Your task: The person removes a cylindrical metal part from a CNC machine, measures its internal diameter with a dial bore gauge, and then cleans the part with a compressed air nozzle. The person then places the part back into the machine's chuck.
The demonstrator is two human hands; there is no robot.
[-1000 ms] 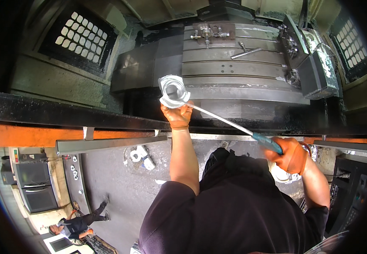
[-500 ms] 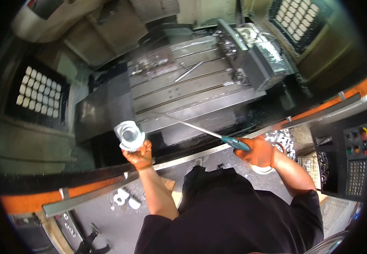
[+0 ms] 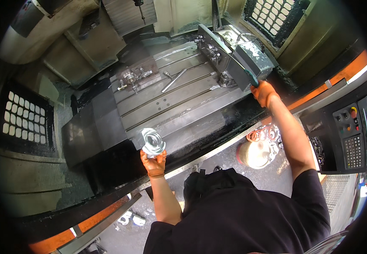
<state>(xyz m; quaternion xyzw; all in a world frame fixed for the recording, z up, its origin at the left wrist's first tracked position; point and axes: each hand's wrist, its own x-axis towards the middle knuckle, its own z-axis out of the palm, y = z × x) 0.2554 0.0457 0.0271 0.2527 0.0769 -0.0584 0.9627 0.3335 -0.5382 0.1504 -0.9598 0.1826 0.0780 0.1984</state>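
Head view: taking the slotted table (image 3: 183, 96) as landmark, I am holding one ring-shaped metal part (image 3: 154, 149) before its near left edge, my left hand (image 3: 154, 164) pinching the lower side between fingers and thumb. My right hand (image 3: 264, 93) is gripping one green handle (image 3: 253, 78) by the table's right near corner, fingers folded around it; I cannot tell whether the tool is touching the dark housing (image 3: 254, 57) behind. As I judge it, the part is already free of any clamp; whether work on it is remaining, nothing is showing me. I am counting one clamp plate (image 3: 140, 72) on the table's far left, one loose bar (image 3: 173, 81) lying mid-table, and at least two pale pieces (image 3: 138, 219) lying on the floor this side of the table.
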